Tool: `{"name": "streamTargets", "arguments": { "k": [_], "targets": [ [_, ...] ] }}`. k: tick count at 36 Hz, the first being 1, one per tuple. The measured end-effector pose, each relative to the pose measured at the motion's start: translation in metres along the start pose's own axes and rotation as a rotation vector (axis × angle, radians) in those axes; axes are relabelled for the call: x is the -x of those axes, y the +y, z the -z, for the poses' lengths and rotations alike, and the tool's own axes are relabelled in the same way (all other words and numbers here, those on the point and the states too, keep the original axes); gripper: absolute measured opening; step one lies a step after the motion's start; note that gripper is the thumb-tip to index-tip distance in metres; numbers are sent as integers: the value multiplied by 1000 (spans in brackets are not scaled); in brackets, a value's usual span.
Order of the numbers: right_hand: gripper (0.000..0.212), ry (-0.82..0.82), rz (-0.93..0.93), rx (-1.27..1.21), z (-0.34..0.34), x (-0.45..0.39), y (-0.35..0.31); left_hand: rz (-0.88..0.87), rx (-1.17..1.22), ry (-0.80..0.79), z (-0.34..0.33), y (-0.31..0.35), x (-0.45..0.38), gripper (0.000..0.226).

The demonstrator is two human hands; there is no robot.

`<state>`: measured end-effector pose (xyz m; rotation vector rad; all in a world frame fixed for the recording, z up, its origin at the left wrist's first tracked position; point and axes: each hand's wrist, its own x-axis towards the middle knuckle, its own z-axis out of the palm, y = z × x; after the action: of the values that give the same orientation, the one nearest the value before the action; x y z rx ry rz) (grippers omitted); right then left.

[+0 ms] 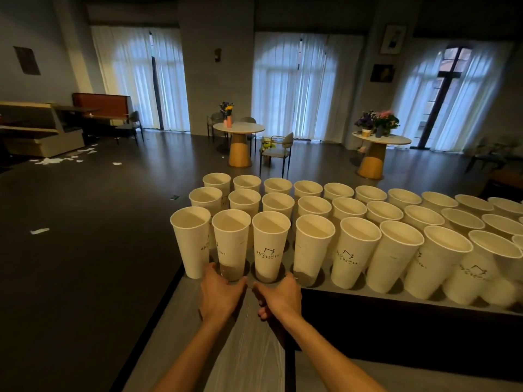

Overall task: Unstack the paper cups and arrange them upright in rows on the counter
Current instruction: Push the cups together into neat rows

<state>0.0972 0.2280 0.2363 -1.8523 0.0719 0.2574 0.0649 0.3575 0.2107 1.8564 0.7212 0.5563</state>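
Many tall white paper cups stand upright in three rows on the grey counter (396, 299). My left hand (220, 292) is wrapped around the base of the second cup (230, 241) of the near row, which stands on the counter. My right hand (278, 297) sits just in front of the base of the third cup (270, 244), with its fingers curled. A clear plastic sleeve (252, 349) lies along the counter under both hands. I cannot see whether the right fingers grip it.
The counter's left corner lies just past the first cup (191, 241), with a drop to the dark floor (85, 250). Cups fill the counter to the right edge of view. Round tables (239, 128) with flowers and chairs stand far behind.
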Motion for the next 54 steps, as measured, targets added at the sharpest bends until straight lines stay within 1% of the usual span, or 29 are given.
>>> {"name": "streamTargets", "arguments": {
  "k": [2,7,10,15,21,30,34,36,40,42,44,46,48,49,51,54],
  "targets": [
    [56,-11,4,-13,-1,-6,-1,5,-32,0,-2,-1,-8,85],
    [57,-24,17,-29,-6,-19,-3,-38,-82,-18,-5,5,-19,81],
    [51,-20,21,-23,-7,-24,-3,-35,-88,-23,-6,5,-24,79],
    [42,9,18,9,-10,-32,1,-47,-177,-8,-8,2,-27,71],
    [36,24,31,39,-10,-33,3,-43,-201,-9,-7,0,-29,72],
    [35,12,22,67,-6,-30,0,-23,-248,-45,-3,6,-25,68],
    [42,-25,4,57,-3,-26,-3,12,-217,-91,1,9,-22,67],
    [45,-34,11,39,-2,-23,-2,29,-203,-106,4,9,-20,62],
    [43,-37,8,16,7,-11,1,113,-191,-99,15,18,-5,39],
    [44,-21,6,1,9,-3,-1,135,-180,-113,21,26,4,35],
    [39,-31,12,-8,14,6,-4,129,-185,-111,26,31,12,35],
    [27,-80,30,-15,18,16,-6,126,-190,-108,30,33,19,29],
    [19,-134,80,26,25,29,-9,89,-174,-98,34,36,24,27],
    [18,-153,116,67,30,35,-11,63,-166,-96,38,40,26,27],
    [20,-169,190,137,40,46,-19,0,-149,-92,47,54,30,24],
    [28,-178,280,172,53,53,-41,-135,-117,-86,65,92,29,16]
  ]
}}
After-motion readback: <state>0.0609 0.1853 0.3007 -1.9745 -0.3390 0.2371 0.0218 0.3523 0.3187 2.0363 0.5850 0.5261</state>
